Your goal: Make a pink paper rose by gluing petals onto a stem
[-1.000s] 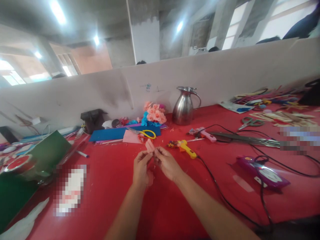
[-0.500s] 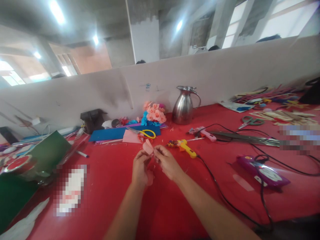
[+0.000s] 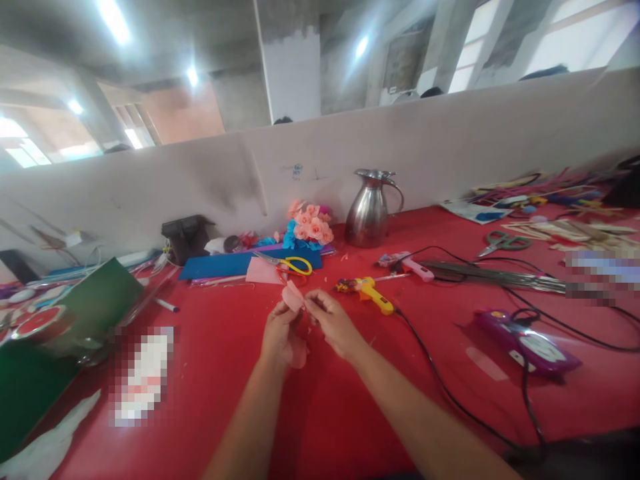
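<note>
Pinched in my left hand (image 3: 279,331) is a thin pink paper petal (image 3: 293,297), its upper part standing above the fingers. My right hand (image 3: 331,320) is closed at the petal's right edge, thumb and forefinger pressed on it. Another pink piece (image 3: 299,353) hangs below, beside the left palm. Just beyond the hands lie yellow-handled scissors (image 3: 295,265) on a pink sheet (image 3: 263,270) and a blue sheet (image 3: 215,265). A yellow glue gun (image 3: 373,295) rests to the right of my right hand.
A bunch of pink paper flowers (image 3: 313,225) and a steel jug (image 3: 367,210) stand at the back. To the right are a pink glue gun (image 3: 417,268), metal rods (image 3: 500,275), green-handled scissors (image 3: 507,241) and a purple power box (image 3: 530,343) with black cables. Green sheets (image 3: 100,300) lie left.
Both hands have shifted slightly left with the pink petal, which leans a little more to the left. The view has moved slightly; the things on the table have stayed put.
</note>
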Tool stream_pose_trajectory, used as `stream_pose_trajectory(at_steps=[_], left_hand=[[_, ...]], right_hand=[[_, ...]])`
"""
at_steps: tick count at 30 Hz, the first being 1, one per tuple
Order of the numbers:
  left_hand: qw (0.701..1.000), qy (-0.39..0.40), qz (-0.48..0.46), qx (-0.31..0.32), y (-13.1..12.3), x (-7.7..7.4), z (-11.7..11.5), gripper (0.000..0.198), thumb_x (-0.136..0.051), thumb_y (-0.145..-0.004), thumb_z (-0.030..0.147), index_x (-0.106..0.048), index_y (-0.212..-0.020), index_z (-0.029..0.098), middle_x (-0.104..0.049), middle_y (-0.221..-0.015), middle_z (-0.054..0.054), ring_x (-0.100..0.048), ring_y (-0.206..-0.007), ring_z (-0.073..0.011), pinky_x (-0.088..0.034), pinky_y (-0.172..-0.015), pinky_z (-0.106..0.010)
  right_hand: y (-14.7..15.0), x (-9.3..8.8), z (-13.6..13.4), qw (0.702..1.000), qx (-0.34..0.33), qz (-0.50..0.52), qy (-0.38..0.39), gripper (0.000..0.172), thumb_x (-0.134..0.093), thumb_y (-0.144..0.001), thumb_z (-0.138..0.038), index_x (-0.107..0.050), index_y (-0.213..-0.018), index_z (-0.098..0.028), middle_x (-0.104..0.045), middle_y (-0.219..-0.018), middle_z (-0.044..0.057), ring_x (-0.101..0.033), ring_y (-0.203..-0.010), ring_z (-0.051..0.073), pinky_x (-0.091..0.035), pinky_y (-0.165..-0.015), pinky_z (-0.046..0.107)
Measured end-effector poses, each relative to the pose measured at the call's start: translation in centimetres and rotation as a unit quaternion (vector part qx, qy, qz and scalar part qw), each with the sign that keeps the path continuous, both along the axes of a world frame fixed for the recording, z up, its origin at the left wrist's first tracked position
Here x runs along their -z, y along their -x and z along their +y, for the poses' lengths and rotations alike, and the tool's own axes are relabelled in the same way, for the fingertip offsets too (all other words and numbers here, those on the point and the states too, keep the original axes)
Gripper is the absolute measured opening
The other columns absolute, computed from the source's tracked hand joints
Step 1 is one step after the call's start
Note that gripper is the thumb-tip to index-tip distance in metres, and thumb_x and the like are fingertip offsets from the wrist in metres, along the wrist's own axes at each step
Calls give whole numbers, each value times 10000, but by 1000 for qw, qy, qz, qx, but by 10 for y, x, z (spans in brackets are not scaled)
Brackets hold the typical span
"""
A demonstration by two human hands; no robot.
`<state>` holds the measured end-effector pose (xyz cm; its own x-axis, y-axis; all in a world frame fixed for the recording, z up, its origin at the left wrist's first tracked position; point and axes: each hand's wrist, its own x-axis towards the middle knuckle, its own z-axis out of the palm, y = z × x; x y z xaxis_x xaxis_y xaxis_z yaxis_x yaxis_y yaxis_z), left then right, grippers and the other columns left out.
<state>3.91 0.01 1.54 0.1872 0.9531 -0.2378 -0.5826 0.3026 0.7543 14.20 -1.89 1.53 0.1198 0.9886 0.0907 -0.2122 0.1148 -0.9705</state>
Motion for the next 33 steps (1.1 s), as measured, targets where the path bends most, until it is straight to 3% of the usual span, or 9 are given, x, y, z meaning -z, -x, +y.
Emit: stream_pose_trajectory(at_steps=[7, 10, 13, 16, 25, 33], left_hand=[[1000, -20, -16, 11, 2, -1, 3, 218, -712, -533, 149, -616, -726, 179, -641, -680, -8, -593, -652, -128, -432, -599, -223], [1000, 10, -26, -4, 3, -4, 3, 189, -693, -592, 213, -607, -759, 194, -629, -680, -3, -589, -634, -130, -437, -584, -229], [998, 45, -47, -20, 3, -9, 0, 196, -654, -669, 345, -606, -769, 184, -621, -685, -15, -586, -615, -132, -447, -572, -236], [996, 51, -66, -26, 2, -14, -3, 249, -624, -704, 411, -612, -791, 178, -605, -657, -11, -585, -599, -129, -452, -571, -233], [997, 49, -53, -29, 5, -15, -3, 315, -607, -710, 464, -623, -828, 172, -635, -698, -28, -602, -623, -137, -443, -579, -234], [998, 37, -41, -34, 4, -12, -3, 331, -621, -691, 465, -633, -837, 168, -654, -763, -44, -609, -671, -153, -433, -581, -243]], right_hand=[[-2, 5, 2, 997, 22, -67, -13, 149, -553, -783, -361, -534, -775, -213, -449, -609, -56, -385, -533, 101, -302, -506, 223], [-3, 5, 2, 991, 54, -115, -49, 131, -528, -801, -334, -529, -759, -210, -501, -670, -35, -464, -622, 122, -363, -584, 235], [-2, 6, 2, 979, 81, -165, -86, 147, -495, -826, -335, -520, -758, -207, -539, -730, -17, -518, -715, 145, -400, -675, 256], [-2, 8, 2, 969, 95, -205, -102, 166, -460, -846, -348, -510, -780, -204, -545, -724, -10, -530, -696, 150, -416, -662, 261], [-3, 9, -1, 919, 138, -343, -139, 144, -434, -866, -287, -545, -825, -204, -620, -778, 30, -578, -717, 164, -436, -644, 260], [-3, 6, -5, 893, 161, -385, -166, 135, -432, -857, -211, -565, -845, -198, -635, -826, 52, -594, -765, 172, -450, -683, 267]])
